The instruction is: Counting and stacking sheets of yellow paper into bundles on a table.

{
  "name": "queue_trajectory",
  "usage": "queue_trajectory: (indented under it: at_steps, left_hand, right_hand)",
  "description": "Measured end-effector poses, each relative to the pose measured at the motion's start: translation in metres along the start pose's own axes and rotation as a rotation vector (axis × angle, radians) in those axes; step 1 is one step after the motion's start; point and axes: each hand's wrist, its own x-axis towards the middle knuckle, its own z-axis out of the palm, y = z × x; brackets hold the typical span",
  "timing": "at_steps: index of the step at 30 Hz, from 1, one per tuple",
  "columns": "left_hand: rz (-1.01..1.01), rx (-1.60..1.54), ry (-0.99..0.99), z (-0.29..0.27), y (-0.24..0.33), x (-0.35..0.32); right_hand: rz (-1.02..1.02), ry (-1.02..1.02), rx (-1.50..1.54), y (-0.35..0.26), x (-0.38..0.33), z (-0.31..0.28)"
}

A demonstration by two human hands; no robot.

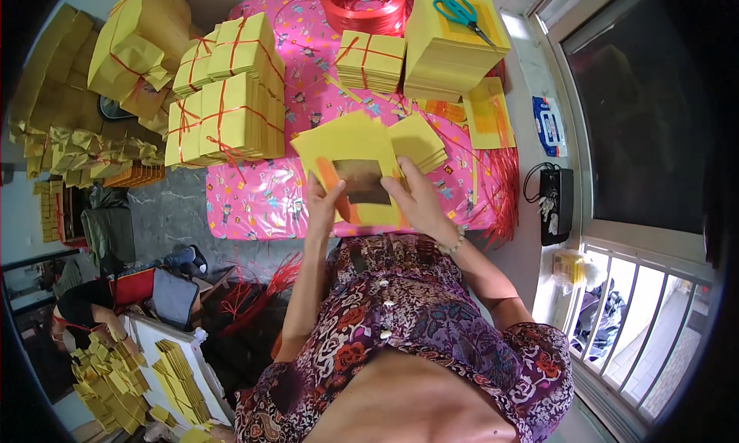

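Far left, loose folded yellow papers (85, 147) are heaped beside the tabletop (254, 200), which is covered with a pink patterned cloth. At lower left, another person (81, 308) is seen crouched by more yellow paper piles (115, 381) on the floor. On the tabletop's left part, tied yellow bundles (227, 112) bound with red string are stacked. Near centre, a yellow sheet (350, 170) with a dull metallic square in its middle is held up above the near edge of the tabletop, tilted toward the camera. The left hand (325, 200) is closed on the sheet's lower left edge, thumb on the face. The right hand (416, 197) is clamped on the sheet's right edge, fingers across the front. Just behind the sheet, a small loose stack (419, 143) of the same sheets is lying on the cloth. Farther back, a coil of red string (363, 4) is placed, with a small tied bundle (371, 60) near it. To the right, a tall yellow stack (450, 46) is topped by teal-handled scissors (462, 13). Far right, red string strands (504, 189) are hanging over the tabletop edge, and a bunch of keys (548, 204) is seen by the window.
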Motion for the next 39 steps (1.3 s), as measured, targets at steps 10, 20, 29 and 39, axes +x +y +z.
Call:
queue_trajectory:
  at_steps: [10,20,29,39]
  left_hand:
    - [0.071,0.166,0.123,-0.046,-0.007,-0.013]
    - [0.106,0.569,0.064,-0.06,-0.012,-0.017]
    - [0.17,0.515,0.035,-0.056,-0.017,-0.013]
    - [0.146,0.399,0.125,-0.067,-0.015,-0.015]
  right_hand:
    - [0.108,0.067,0.343,0.075,-0.002,0.064]
    - [0.01,-0.03,0.196,0.089,-0.009,0.07]
    - [0.015,-0.049,0.191,0.098,-0.009,0.074]
    - [0.022,-0.048,0.257,0.111,-0.008,0.084]
